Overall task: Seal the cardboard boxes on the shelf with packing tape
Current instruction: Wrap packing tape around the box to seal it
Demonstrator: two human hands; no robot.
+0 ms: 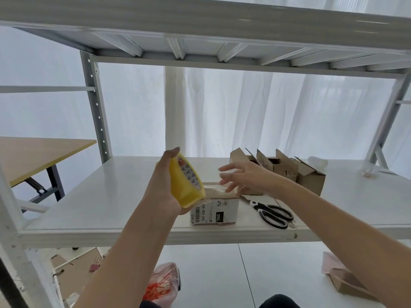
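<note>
Yellow packing tape, one roll (pixel 186 181), is gripped in the left hand (pixel 165 185) just above one labelled cardboard box (pixel 219 210), which stands near the front edge of the white shelf (pixel 111 196). The right hand (pixel 242 177) hovers over the box top, fingers spread and released, grasping nothing. Three open cardboard boxes (pixel 284 172) stand behind; one pair of scissors (pixel 272 213) lies just beside the labelled box.

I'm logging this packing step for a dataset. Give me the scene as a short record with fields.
left hand: grips the yellow tape roll at the left end of the labelled box
right hand: fingers spread above the labelled box; blurred, contact unclear
labelled box: flaps down, near the shelf front
open boxes: behind it, flaps up
scissors: flat on the shelf, right of the labelled box
</note>
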